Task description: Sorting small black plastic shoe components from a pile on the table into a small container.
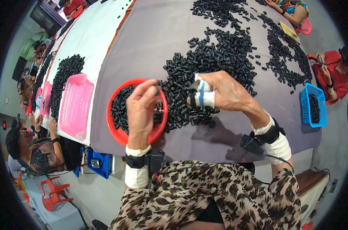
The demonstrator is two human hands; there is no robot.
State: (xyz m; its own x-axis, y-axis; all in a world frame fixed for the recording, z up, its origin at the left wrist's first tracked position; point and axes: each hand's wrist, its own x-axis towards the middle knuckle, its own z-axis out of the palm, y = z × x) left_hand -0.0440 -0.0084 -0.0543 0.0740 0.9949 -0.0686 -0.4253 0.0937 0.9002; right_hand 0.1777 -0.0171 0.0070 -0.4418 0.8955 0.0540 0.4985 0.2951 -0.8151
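My left hand (140, 109) is over a red round basin (116, 135), its fingers curled together. Something dark shows at its blurred fingertips, too unclear to name. The basin holds many small black cylindrical pieces (119, 109). To the right, my right hand (227, 92) is closed, with white, blue-striped wrapping on its fingers. Between its thumb and forefinger is a small black piece (193, 87), partly hidden. Under and beyond this hand spreads a large heap of the same black pieces (216, 51) on the grey-covered table (143, 46). Both wrists wear white cuffs and black straps.
A pink basket (76, 105) stands left of the basin, beside another black heap (68, 69). At the right edge is a blue basket (314, 105) with black pieces. Co-workers sit along both sides. A red stool (53, 193) stands on the lower left.
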